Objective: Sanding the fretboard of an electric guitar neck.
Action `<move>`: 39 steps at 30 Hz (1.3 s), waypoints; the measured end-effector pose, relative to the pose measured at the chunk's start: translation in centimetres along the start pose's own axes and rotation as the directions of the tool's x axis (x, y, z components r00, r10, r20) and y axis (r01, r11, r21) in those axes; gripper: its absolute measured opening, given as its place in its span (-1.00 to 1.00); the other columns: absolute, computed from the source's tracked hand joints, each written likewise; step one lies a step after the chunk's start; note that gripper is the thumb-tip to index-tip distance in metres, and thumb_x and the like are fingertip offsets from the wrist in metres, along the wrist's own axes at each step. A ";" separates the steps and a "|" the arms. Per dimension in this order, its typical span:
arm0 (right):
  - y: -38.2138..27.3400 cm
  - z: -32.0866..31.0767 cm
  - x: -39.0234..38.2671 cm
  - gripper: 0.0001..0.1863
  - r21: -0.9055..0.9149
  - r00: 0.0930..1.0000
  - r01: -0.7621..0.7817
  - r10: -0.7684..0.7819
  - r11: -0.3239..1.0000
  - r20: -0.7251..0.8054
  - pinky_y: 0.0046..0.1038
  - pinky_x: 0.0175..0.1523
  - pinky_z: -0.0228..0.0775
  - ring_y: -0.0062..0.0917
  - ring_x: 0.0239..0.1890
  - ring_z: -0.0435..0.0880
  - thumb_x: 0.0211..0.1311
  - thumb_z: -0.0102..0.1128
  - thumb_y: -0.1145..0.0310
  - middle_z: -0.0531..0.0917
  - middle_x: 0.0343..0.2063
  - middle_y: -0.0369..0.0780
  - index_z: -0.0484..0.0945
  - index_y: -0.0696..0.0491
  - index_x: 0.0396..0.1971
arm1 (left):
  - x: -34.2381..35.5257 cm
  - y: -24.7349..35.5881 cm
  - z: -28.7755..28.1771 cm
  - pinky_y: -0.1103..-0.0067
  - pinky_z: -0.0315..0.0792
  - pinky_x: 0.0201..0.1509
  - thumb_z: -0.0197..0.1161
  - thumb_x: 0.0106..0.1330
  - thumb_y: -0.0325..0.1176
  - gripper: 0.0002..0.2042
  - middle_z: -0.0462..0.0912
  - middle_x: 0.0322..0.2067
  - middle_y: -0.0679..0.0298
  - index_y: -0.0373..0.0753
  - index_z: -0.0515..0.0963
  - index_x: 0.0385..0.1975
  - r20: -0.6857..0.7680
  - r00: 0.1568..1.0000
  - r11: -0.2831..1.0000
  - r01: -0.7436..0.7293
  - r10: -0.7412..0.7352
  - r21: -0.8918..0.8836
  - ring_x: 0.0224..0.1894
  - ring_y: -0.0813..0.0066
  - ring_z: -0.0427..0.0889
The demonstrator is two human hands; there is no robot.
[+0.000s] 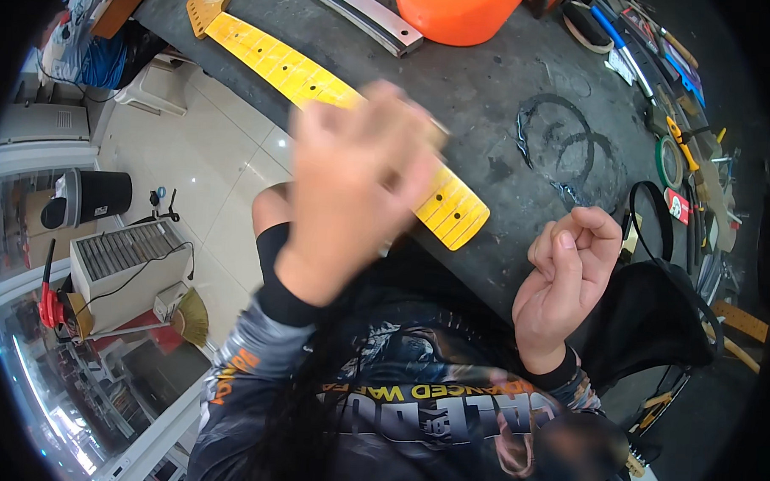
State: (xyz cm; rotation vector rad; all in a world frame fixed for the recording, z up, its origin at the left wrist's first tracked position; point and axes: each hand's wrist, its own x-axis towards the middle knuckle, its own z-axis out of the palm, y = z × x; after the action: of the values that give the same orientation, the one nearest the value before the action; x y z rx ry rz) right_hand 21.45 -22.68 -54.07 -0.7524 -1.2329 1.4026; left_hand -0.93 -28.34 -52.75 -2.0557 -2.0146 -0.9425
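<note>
A workshop — loose tools point(682, 142), tape roll point(660, 161), guitar neck point(272, 65) along a stained bench point(492, 100).

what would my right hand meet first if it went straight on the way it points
Probably the dark ring marks on the tabletop, though the right hand may pass above them; its height is unclear.

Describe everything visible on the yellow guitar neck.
The guitar neck is long and bright yellow, crossed by thin fret lines, with dark dots. Its headstock, at upper left, looks like wood and has a row of holes; the other end is squared with rounded corners. It lies diagonally along the edge of the dark table. The blurred left hand covers its middle; contact is unclear.
</note>
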 end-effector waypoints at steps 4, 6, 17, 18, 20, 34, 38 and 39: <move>-0.4 0.1 0.4 -0.69 -0.016 1.000 -0.002 0.002 1.000 0.000 -0.56 -0.31 0.09 -0.73 -0.42 0.30 0.61 0.14 0.56 0.48 -0.35 -0.35 0.48 0.18 0.25 | -1.4 3.9 0.5 0.27 0.50 0.17 0.64 0.16 -0.22 -0.67 0.79 0.26 0.26 -0.06 0.86 -0.05 0.004 1.000 0.992 -0.013 0.013 -0.128 0.00 0.19 0.66; -0.5 -0.1 0.2 -0.69 0.002 1.000 -0.014 0.014 1.000 -0.015 -0.56 -0.31 0.09 -0.74 -0.42 0.30 0.61 0.14 0.57 0.48 -0.35 -0.35 0.48 0.18 0.26 | 0.1 -1.0 -0.6 0.27 0.49 0.15 0.60 0.20 -0.26 -0.66 0.82 0.22 0.22 -0.09 0.87 0.00 -0.004 0.997 0.996 0.077 -0.077 0.054 -0.02 0.13 0.63; -0.3 -0.2 -0.1 -0.66 0.008 1.000 -0.006 0.006 1.000 -0.004 -0.56 -0.31 0.10 -0.73 -0.41 0.31 0.60 0.13 0.58 0.48 -0.35 -0.34 0.46 0.19 0.28 | -0.2 -2.2 -0.3 0.25 0.56 0.11 0.69 0.12 -0.23 -0.59 0.77 0.31 0.19 -0.09 0.87 0.01 -0.115 0.984 0.977 0.154 -0.138 0.145 -0.01 0.15 0.65; -0.1 -0.1 0.1 -0.66 0.007 1.000 -0.003 0.003 1.000 0.003 -0.56 -0.31 0.10 -0.73 -0.41 0.31 0.60 0.13 0.58 0.48 -0.35 -0.34 0.46 0.19 0.28 | -0.2 0.0 0.1 0.25 0.56 0.12 0.69 0.12 -0.24 -0.58 0.77 0.29 0.19 -0.10 0.87 0.02 -0.034 0.997 0.997 0.068 -0.067 0.028 0.00 0.15 0.65; -0.2 -0.1 0.2 -0.66 0.013 1.000 -0.007 0.007 1.000 0.003 -0.56 -0.31 0.10 -0.73 -0.41 0.31 0.60 0.13 0.58 0.49 -0.35 -0.34 0.46 0.19 0.28 | -1.2 4.8 0.9 0.22 0.54 0.14 0.67 0.13 -0.27 -0.59 0.77 0.26 0.21 -0.12 0.86 0.02 0.028 1.000 0.982 0.003 0.002 -0.187 0.02 0.17 0.65; -0.5 0.0 0.1 -0.66 0.002 1.000 0.003 -0.003 1.000 -0.006 -0.56 -0.31 0.11 -0.73 -0.42 0.32 0.59 0.14 0.56 0.48 -0.36 -0.34 0.46 0.19 0.28 | -1.0 -2.6 -1.5 0.26 0.50 0.18 0.61 0.18 -0.33 -0.61 0.83 0.19 0.24 -0.10 0.87 0.06 -0.092 0.994 0.992 0.068 -0.059 0.104 -0.01 0.17 0.66; -0.3 0.1 0.3 -0.66 0.012 1.000 -0.013 0.012 1.000 0.016 -0.56 -0.30 0.13 -0.73 -0.41 0.33 0.60 0.14 0.56 0.48 -0.35 -0.34 0.46 0.20 0.28 | -3.7 4.6 -0.4 0.25 0.51 0.18 0.63 0.18 -0.30 -0.59 0.79 0.32 0.17 -0.09 0.87 0.08 0.067 0.996 0.976 -0.040 0.056 -0.216 0.02 0.14 0.66; -0.3 -0.1 0.2 -0.66 -0.001 1.000 -0.023 0.023 1.000 -0.006 -0.56 -0.30 0.14 -0.73 -0.41 0.33 0.60 0.14 0.56 0.48 -0.35 -0.34 0.46 0.20 0.28 | -3.4 3.3 -0.5 0.25 0.51 0.18 0.63 0.18 -0.30 -0.59 0.79 0.32 0.17 -0.09 0.87 0.08 0.069 0.996 0.973 -0.043 0.060 -0.229 0.02 0.14 0.66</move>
State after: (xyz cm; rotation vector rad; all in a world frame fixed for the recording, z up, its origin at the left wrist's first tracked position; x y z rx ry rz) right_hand 21.55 -22.52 -53.77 -0.7733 -1.2233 1.4177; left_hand 2.25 -31.88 -52.90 -2.2801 -1.9591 -1.1504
